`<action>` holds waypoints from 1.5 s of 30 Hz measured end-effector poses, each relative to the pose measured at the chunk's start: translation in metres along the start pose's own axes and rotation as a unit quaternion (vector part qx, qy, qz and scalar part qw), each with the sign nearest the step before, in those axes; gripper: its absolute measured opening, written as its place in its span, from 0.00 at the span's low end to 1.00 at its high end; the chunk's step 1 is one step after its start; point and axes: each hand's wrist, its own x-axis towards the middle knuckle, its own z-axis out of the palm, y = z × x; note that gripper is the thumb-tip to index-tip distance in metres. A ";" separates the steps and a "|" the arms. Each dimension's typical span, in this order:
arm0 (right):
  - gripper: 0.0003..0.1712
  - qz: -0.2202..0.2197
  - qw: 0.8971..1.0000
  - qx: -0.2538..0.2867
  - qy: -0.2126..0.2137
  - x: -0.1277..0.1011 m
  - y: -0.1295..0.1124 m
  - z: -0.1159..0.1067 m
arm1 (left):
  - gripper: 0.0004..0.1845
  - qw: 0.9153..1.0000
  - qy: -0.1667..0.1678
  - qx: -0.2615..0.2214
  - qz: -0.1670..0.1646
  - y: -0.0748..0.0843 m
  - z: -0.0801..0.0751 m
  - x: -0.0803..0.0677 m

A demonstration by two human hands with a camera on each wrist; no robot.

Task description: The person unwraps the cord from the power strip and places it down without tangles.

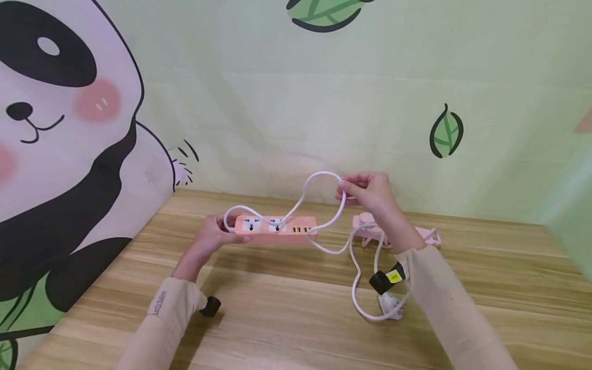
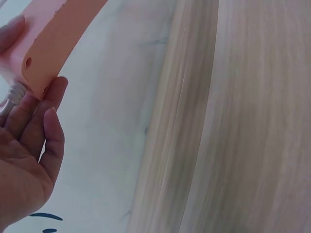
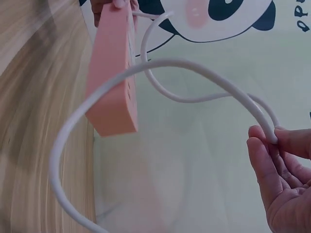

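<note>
My left hand (image 1: 210, 239) grips the left end of a pink power strip (image 1: 277, 237), held raised over the table with its sockets and USB ports facing up toward the head view. In the left wrist view, fingers sit under the end of the strip (image 2: 53, 43), where the ribbed cord collar (image 2: 17, 92) comes out. Thumb and fingertips of my right hand (image 1: 370, 192) pinch the white cord (image 1: 324, 173) above the strip's right end. From that pinch, a wide loop of cord (image 3: 60, 150) hangs in front of the strip in the right wrist view.
A second pink power strip (image 1: 423, 235) lies on the wooden table (image 1: 268, 318) behind my right forearm, with cord around it. A white plug (image 1: 390, 306) rests among cord loops near the right sleeve. A printed backdrop (image 1: 393, 113) rises at the table's back edge.
</note>
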 end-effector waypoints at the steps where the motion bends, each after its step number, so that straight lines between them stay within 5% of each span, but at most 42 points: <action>1: 0.16 -0.001 1.000 0.003 0.002 0.001 0.000 -0.002 | 0.30 1.000 -0.006 0.002 0.001 0.000 0.000 -0.001; 11: 0.16 0.029 0.999 0.001 0.019 0.015 0.009 -0.016 | 0.32 0.998 -0.048 0.005 0.029 -0.001 -0.003 -0.006; 22: 0.16 0.071 0.997 -0.030 0.021 0.019 0.037 -0.015 | 0.32 0.987 -0.084 -0.126 0.055 -0.002 -0.007 -0.012; 36: 0.16 0.119 0.992 -0.030 0.015 0.016 0.067 0.005 | 0.32 0.983 -0.031 -0.173 0.048 -0.001 -0.011 -0.014; 45: 0.16 0.120 0.992 -0.047 0.013 0.011 0.076 0.019 | 0.30 0.988 0.025 -0.149 0.025 -0.001 -0.014 -0.011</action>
